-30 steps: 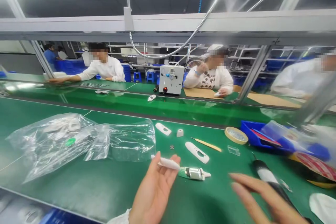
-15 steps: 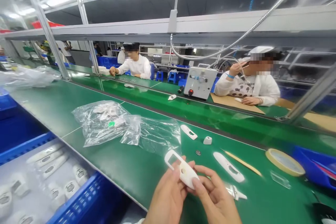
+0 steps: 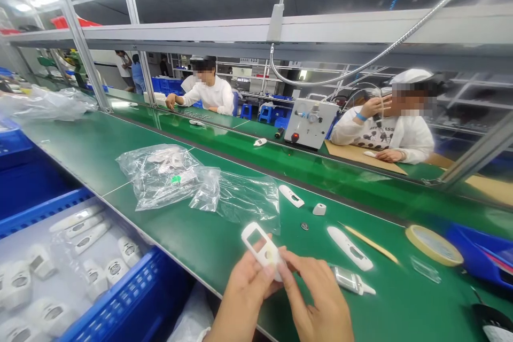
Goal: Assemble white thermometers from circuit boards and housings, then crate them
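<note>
A white plastic housing [image 3: 260, 246] with a rectangular window and a round hole is held over the green bench. My left hand [image 3: 250, 286] grips it from the left, thumb on its face. The fingers of my right hand [image 3: 315, 291] close on its lower right end. Just right of my hands lies a clear tube with a white nozzle [image 3: 352, 281]. Beyond are a long white shell [image 3: 349, 248], a small round metal part [image 3: 304, 226], a white cap [image 3: 319, 209] and another white shell [image 3: 291, 196].
Clear plastic bags [image 3: 164, 176] lie on the bench at left. A blue crate [image 3: 132, 289] of white parts stands lower left. At right are a yellow stick [image 3: 371, 243], a tape roll [image 3: 434, 246] and a blue bin [image 3: 481, 256]. Two people sit across the line.
Both hands have shifted slightly left with the housing, whose window end is turned more toward the camera. The tube is now more exposed beside my right hand.
</note>
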`<state>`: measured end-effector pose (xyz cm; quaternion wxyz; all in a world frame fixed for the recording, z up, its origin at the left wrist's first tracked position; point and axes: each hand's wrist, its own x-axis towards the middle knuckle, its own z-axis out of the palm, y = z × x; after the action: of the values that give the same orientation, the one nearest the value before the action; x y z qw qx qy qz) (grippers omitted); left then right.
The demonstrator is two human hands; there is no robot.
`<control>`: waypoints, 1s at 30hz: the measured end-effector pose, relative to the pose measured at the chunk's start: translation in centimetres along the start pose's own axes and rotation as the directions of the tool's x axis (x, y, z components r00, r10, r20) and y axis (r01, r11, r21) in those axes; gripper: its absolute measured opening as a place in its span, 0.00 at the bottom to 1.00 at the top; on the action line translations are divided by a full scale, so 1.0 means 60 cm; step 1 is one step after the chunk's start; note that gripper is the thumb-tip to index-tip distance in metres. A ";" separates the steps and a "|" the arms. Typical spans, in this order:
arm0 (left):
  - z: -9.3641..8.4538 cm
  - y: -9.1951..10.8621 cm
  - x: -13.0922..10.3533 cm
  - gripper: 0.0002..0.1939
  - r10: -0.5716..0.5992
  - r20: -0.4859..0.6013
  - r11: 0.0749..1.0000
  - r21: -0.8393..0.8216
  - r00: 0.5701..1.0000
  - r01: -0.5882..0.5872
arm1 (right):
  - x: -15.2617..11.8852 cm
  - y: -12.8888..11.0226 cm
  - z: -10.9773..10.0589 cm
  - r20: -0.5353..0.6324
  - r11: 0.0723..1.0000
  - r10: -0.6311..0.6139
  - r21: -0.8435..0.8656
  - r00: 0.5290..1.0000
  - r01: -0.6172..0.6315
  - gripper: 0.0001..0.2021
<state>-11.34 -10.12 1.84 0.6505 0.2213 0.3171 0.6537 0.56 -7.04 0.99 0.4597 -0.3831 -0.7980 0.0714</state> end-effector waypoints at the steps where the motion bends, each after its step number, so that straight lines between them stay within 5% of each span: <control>1: -0.001 0.000 -0.001 0.25 0.000 -0.011 1.000 0.012 1.000 0.000 | 0.002 0.002 0.000 -0.005 0.998 -0.035 -0.045 0.999 0.035 0.09; 15: -0.008 -0.025 -0.006 0.23 -0.097 0.014 0.985 0.143 0.995 0.094 | 0.000 0.006 -0.005 0.002 0.998 0.013 0.053 1.000 -0.013 0.03; 22: -0.009 -0.021 0.001 0.24 -0.140 0.043 0.975 0.180 0.989 0.131 | -0.006 0.013 0.008 0.109 0.971 0.174 0.145 0.979 -0.189 0.07; 25: -0.009 -0.014 0.005 0.26 -0.169 0.029 0.975 0.148 0.985 0.163 | -0.013 0.014 0.015 0.074 0.923 0.230 0.298 0.970 -0.242 0.08; 30: -0.008 -0.010 0.009 0.26 -0.183 0.014 0.968 0.176 0.983 0.178 | -0.013 0.009 0.004 0.243 0.720 0.417 0.500 0.876 -0.482 0.08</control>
<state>-11.26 -9.67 1.02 0.6903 0.2572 0.3817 0.5582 0.88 -7.13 0.11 0.4722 -0.4135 -0.6512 0.4265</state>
